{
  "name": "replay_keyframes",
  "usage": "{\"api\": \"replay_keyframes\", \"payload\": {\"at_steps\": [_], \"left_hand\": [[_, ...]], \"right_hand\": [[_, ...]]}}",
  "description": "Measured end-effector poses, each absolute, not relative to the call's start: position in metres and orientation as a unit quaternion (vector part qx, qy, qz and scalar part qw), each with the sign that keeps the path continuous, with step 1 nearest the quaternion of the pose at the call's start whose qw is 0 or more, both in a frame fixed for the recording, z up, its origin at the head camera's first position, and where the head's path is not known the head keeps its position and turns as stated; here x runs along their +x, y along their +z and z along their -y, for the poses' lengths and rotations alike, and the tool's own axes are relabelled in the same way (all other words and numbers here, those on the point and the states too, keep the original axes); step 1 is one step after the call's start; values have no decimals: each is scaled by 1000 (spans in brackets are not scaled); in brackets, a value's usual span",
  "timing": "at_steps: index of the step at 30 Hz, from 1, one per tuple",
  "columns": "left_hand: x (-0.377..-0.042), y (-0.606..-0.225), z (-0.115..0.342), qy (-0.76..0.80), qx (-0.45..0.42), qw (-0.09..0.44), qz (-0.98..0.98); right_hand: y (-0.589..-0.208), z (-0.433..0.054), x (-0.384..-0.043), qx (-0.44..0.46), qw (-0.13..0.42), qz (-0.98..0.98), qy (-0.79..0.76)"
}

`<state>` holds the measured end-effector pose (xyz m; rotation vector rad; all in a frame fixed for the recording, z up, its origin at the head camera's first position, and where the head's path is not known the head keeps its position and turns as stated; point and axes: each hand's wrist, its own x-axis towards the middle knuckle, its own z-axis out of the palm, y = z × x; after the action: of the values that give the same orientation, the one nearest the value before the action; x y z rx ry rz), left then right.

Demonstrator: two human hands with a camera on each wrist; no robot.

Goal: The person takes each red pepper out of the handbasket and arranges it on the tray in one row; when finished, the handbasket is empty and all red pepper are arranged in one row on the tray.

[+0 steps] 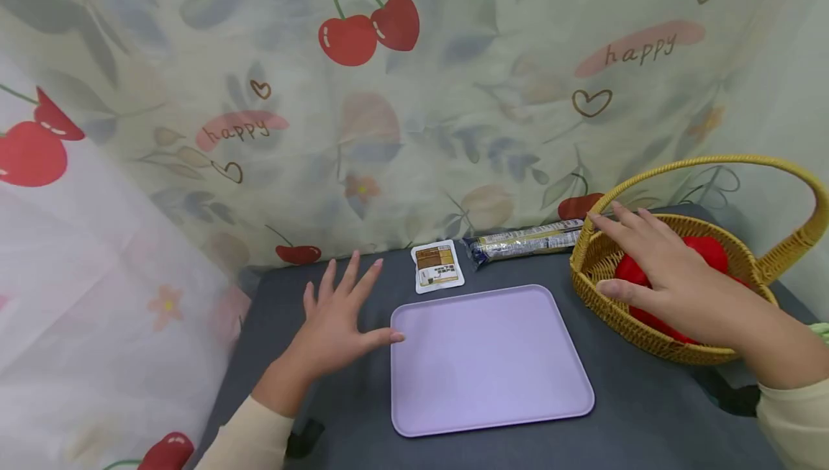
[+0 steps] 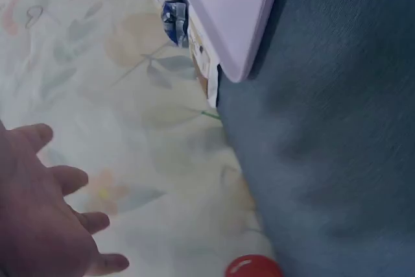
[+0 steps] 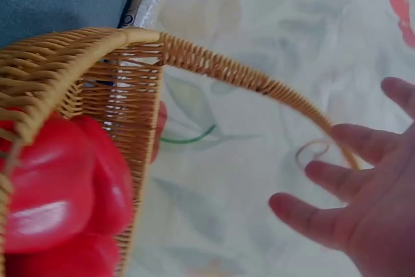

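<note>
My left hand is spread in the air by the left edge of a pale purple tray, holding nothing. The right hand hovers over a wicker basket, fingers spread and also holding nothing. Inside the basket lie glossy red things that look like bell peppers; in the head view the right hand partly covers them. The basket's arched handle rises near the right hand's fingers in the right wrist view; whether they touch cannot be told.
Behind the tray lies a small white packet with a brown label. Beside it a long silver and blue wrapped package reaches toward the basket. A dark grey cloth covers the table. Patterned curtains hang at the back and left.
</note>
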<state>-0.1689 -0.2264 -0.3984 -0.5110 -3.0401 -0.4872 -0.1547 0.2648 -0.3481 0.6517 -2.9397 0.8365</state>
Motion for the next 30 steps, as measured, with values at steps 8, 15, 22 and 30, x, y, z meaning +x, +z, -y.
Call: {"api": "replay_keyframes", "payload": {"at_steps": [8, 15, 22, 30], "left_hand": [[-157, -429, 242, -319, -211, 52, 922], [-149, -466, 249, -434, -250, 81, 862], [-144, -501, 245, -582, -217, 15, 784], [-142, -523, 237, -702, -175, -51, 689]], "right_hand": [[-381, -294, -149, 215, 84, 878, 420], [-420, -321, -148, 157, 84, 854, 489], [-440, -332, -148, 106, 58, 873, 473], [-450, -320, -155, 40, -3, 931, 363]]}}
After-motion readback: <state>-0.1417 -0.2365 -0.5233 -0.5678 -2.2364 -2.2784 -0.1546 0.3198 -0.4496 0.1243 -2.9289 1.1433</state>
